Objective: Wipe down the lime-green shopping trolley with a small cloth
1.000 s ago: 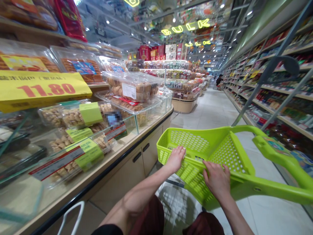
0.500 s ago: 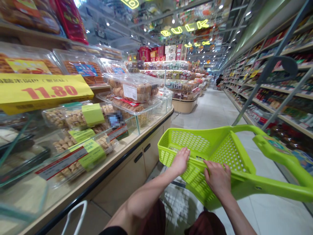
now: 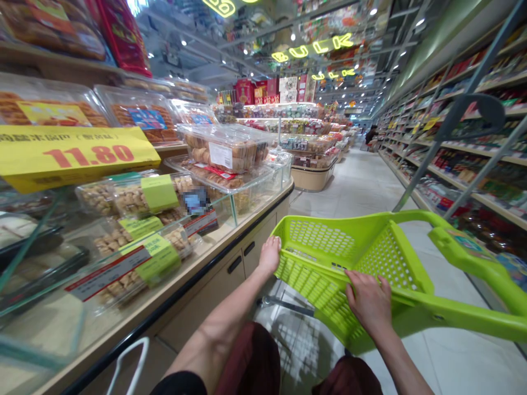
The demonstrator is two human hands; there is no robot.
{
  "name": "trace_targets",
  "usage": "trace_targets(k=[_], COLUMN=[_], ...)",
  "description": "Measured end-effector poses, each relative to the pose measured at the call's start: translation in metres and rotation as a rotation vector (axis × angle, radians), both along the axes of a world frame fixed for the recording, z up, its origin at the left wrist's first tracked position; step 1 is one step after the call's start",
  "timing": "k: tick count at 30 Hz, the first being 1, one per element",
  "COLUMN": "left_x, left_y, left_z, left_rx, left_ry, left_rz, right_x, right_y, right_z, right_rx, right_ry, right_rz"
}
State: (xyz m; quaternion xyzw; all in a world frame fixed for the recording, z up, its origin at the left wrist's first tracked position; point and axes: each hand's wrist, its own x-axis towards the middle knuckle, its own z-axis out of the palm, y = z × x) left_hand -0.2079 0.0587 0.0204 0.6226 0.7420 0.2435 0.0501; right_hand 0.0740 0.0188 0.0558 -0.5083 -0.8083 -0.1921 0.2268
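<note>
A green plastic basket with perforated walls forms part of a shopping cart, and no items show inside it. My left hand is wrapped round the basket's front left corner. On the near long rim lies my right hand, its fingers curled over the edge and gripping it. The thick green cart handle extends to the right, with neither hand on it.
At the left, a display counter holds clear boxes of baked snacks and a yellow price sign. Stocked shelves line the right side. Far down the aisle is a person. White tiled floor runs ahead.
My left hand has moved left along the basket rim, from its near side to the front corner. My right hand keeps its place on the rim.
</note>
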Motion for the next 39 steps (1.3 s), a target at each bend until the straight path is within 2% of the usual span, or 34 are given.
trace_targets(k=[6,9,12,16,18,22,25,28,32,37,39], left_x=[0.065,0.077,0.06,0.026,0.022,0.047,0.076,0.093,0.09,0.072,0.064], left_y=[-0.007,-0.011,-0.009,-0.003,-0.001,-0.001,-0.005,-0.012,-0.017,-0.017,-0.015], left_z=[-0.005,-0.004,-0.001,-0.001,-0.002,-0.007,-0.009,-0.008,-0.004,0.0,-0.001], left_rx=[0.117,0.138,0.104,0.066,0.062,0.094,0.138,0.167,0.149,0.111,0.098], left_ry=[0.008,0.025,0.03,-0.015,-0.043,-0.095,-0.101,-0.09,-0.063,-0.041,-0.041], left_rz=[-0.315,-0.382,-0.323,-0.096,-0.031,-0.077,-0.188,-0.289,-0.307,-0.232,-0.203], right_x=[-0.001,0.0,0.001,0.001,0.001,0.001,0.0,0.0,0.005,0.019,0.021], right_y=[-0.001,-0.002,-0.002,0.0,0.001,0.001,0.0,0.0,0.001,0.001,-0.001], right_z=[0.002,0.004,0.003,0.0,-0.001,-0.002,0.0,0.001,-0.002,-0.004,-0.002], right_rx=[0.024,0.028,0.033,0.035,0.037,0.044,0.041,0.048,0.054,-0.006,-0.023], right_ry=[0.014,0.013,0.017,0.024,0.026,0.027,0.029,0.026,0.015,-0.092,-0.099], right_rz=[0.007,0.02,0.031,0.024,0.019,0.017,0.028,0.037,0.051,0.174,0.175])
